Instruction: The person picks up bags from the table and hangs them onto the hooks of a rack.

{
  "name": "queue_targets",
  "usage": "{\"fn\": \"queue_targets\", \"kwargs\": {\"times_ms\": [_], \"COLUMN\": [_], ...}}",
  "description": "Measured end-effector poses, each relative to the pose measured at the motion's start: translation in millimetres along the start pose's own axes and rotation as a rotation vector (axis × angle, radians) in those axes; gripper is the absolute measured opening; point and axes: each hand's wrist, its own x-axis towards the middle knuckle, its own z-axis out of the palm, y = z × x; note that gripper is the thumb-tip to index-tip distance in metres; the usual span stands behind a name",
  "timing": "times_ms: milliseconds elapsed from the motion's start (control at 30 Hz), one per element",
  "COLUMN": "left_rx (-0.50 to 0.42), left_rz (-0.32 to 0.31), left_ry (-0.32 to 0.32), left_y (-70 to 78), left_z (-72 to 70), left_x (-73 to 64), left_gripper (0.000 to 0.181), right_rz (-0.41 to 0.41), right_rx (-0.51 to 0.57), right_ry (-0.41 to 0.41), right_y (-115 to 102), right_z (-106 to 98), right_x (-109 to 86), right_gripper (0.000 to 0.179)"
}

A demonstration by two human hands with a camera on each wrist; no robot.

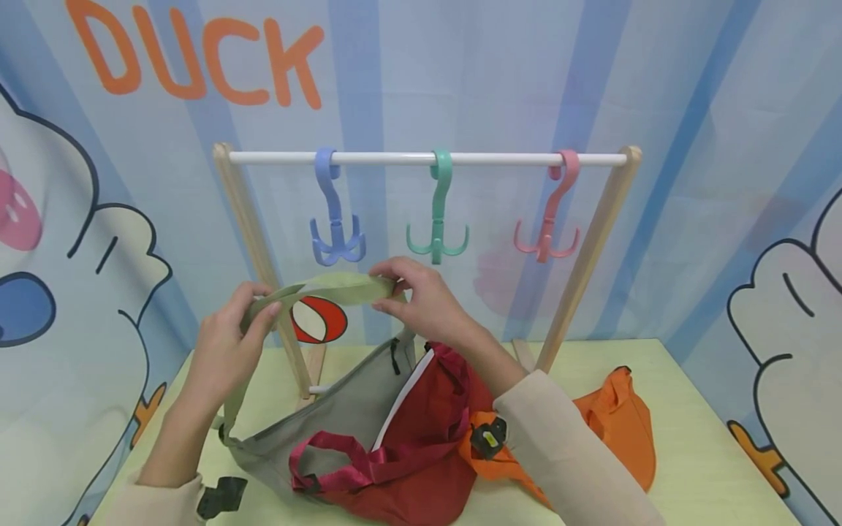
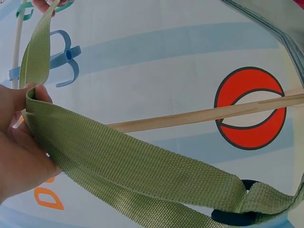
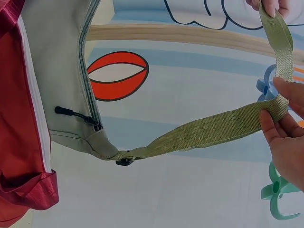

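Both hands hold up the green webbing strap (image 1: pixel 329 286) of a grey zippered bag (image 1: pixel 342 398). My left hand (image 1: pixel 226 351) pinches it at the left, thumb against the webbing. On the right, my right hand (image 1: pixel 427 299) pinches the same strap between thumb and fingers, just below the green hook (image 1: pixel 437 226). In the right wrist view the strap runs down to a black buckle (image 3: pixel 124 161) at the bag's corner, near a zipper pull (image 3: pixel 71 113). The bag leans on the table behind a red bag (image 1: pixel 421 467) with a crimson strap (image 1: pixel 355 460).
A wooden rack with a white rod (image 1: pixel 388 158) stands at the back. From it hang a blue hook (image 1: pixel 337 234), the green one and a pink hook (image 1: pixel 547 226). An orange bag (image 1: pixel 625 431) lies on the table (image 1: pixel 697 467) at the right, partly behind my right sleeve.
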Motion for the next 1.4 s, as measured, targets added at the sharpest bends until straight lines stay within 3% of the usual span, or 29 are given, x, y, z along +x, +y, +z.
{"fn": "queue_targets", "kwargs": {"times_ms": [1400], "left_rx": [0.019], "left_rz": [0.041], "left_ry": [0.063], "left_y": [10.3], "left_z": [-3.4], "left_x": [18.9], "left_gripper": [0.015], "right_rz": [0.063], "right_rx": [-0.028], "right_ry": [0.061], "right_y": [-8], "right_z": [-6], "right_x": [9.6], "right_gripper": [0.036]}}
